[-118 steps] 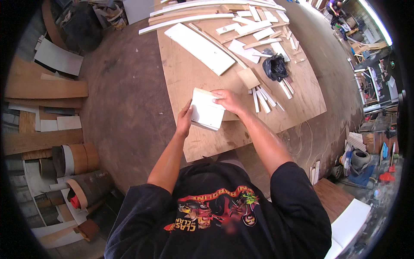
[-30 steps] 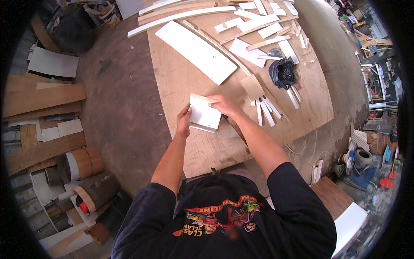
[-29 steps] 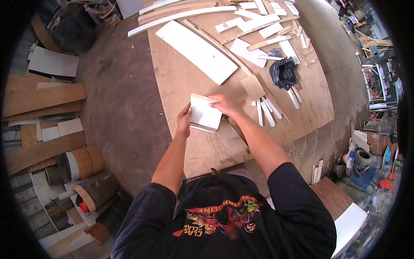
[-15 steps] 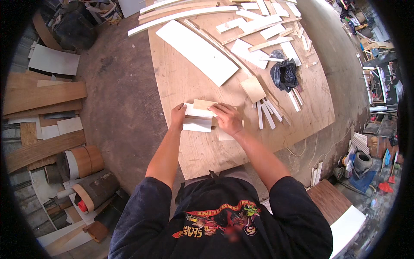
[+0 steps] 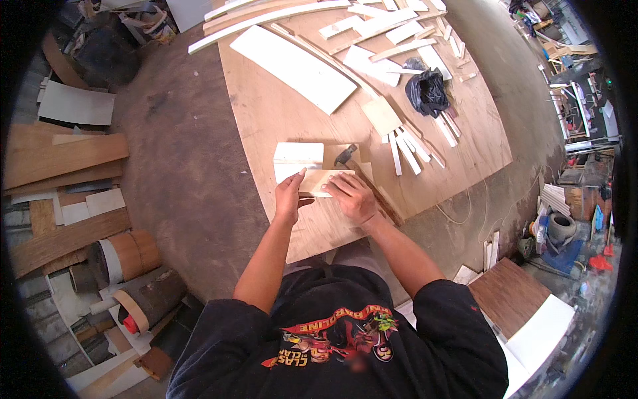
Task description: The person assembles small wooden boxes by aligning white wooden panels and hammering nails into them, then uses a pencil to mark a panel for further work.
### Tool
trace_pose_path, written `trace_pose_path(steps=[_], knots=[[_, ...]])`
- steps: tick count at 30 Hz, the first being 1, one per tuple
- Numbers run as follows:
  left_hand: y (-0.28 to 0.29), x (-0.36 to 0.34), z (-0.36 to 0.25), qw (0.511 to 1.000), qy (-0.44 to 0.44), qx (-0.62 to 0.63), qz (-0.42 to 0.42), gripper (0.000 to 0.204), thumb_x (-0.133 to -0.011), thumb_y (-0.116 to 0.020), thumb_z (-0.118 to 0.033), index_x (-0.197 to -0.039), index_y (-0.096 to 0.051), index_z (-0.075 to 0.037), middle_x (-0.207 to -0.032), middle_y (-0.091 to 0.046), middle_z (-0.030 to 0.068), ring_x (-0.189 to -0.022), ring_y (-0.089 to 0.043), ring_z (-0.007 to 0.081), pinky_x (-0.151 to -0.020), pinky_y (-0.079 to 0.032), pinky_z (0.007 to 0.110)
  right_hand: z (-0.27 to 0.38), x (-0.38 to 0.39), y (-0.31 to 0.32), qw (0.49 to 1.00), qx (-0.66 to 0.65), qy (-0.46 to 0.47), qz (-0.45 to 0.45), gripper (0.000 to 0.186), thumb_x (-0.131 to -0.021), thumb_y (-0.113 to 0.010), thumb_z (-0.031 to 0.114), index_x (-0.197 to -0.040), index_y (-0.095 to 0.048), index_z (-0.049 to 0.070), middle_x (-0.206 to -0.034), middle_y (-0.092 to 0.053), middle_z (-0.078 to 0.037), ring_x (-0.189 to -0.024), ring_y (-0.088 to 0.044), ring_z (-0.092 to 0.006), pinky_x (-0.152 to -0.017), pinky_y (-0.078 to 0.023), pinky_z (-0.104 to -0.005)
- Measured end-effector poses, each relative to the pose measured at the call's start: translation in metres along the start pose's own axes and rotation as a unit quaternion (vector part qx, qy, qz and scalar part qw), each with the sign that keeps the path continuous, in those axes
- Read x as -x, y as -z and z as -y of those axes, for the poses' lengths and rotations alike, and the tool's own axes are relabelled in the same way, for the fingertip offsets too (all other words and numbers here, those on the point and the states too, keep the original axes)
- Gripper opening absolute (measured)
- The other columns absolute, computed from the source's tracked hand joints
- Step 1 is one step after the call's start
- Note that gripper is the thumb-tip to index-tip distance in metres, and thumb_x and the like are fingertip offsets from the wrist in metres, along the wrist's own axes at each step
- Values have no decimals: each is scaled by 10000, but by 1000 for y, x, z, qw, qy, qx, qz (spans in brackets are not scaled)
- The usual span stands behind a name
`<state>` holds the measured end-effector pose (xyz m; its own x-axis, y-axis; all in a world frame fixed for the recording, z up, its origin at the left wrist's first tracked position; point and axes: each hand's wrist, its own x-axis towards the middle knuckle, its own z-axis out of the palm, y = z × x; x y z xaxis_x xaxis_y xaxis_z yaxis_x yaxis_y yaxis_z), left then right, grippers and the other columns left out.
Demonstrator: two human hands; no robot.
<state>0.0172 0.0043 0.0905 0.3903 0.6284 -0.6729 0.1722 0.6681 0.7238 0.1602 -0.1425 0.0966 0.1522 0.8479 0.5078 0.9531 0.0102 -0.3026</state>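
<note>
While both hands worked on it, the pale block (image 5: 319,183) was held above the near end of the counter (image 5: 266,113); whether it touched anything beneath could not be told. The left hand (image 5: 290,197) was closed on the block's left end, thumb on top and fingers below. The right hand (image 5: 353,197) was partly curled, with its fingers bent over the block's right end. Apparently bare wood, the block looked light and stiff, unlikely to slip or break in ordinary handling, though an edge might splinter. The two short ends seemed the best places to take hold.

At the counter's near end, just past the hands, lay a white piece (image 5: 299,153) and, to its right, a hammer (image 5: 345,155). The counter's top was a broad sheet of plain wood, flat and marked in places. Along the counter's left side lay a long white panel (image 5: 296,66); toward its right side were narrow strips (image 5: 402,149) and a crumpled black bag (image 5: 426,92), and offcuts (image 5: 402,32) covered its far end.

Left of the counter, beyond a stained floor (image 5: 179,153), were boards (image 5: 80,159) and rolls (image 5: 119,256). Right of it stretched workshop clutter, with a brown sheet (image 5: 509,296) near the person.
</note>
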Motion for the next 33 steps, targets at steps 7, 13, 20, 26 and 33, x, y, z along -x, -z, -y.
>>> trace_pose_path(steps=[7, 13, 20, 26, 33], knots=[[7, 8, 51, 1000, 8, -29, 2, 447, -968, -701, -252, -1237, -650, 101, -994, -724, 158, -765, -727, 209, -640, -624, 329, 13, 45, 10, 999, 13, 17, 47, 249, -870, -632, 162, -1083, -760, 176, -1131, -711, -35, -1121, -669, -258, -997, -528, -391], [12, 21, 116, 997, -49, -37, -47, 426, -971, -701, -235, -1215, -669, 113, -1019, -726, 148, -840, -713, 192, -702, -606, 322, 9, 96, 3, 992, -12, 23, 123, 316, -845, -645, 170, -1155, -706, 156, -1241, -669, -82, -1220, -617, -270, -1037, -499, -411], [10, 27, 168, 985, -135, -38, -105, 449, -970, -712, -239, -1252, -664, 108, -1117, -728, 134, -962, -671, 151, -886, -528, 287, -11, 125, 12, 975, -60, -84, 196, 558, -811, -770, 285, -1340, -640, 166, -1421, -550, -182, -1308, -522, -369, -1097, -439, -476], [-16, 43, 160, 966, -161, -117, -167, 481, -975, -708, -281, -1258, -660, 105, -1131, -737, 162, -994, -661, 157, -900, -520, 295, -26, 135, 7, 964, -107, -107, 221, 636, -801, -793, 225, -1405, -599, 190, -1452, -506, -204, -1321, -496, -391, -1096, -439, -484], [-28, 41, 166, 858, -209, -394, -256, 413, -928, -737, -294, -1282, -706, -83, -1126, -640, 164, -998, -639, 287, -880, -527, 403, -35, 138, -2, 964, -48, -111, 235, 635, -787, -826, 253, -1383, -616, 191, -1459, -483, -173, -1321, -499, -373, -1048, -480, -470]])
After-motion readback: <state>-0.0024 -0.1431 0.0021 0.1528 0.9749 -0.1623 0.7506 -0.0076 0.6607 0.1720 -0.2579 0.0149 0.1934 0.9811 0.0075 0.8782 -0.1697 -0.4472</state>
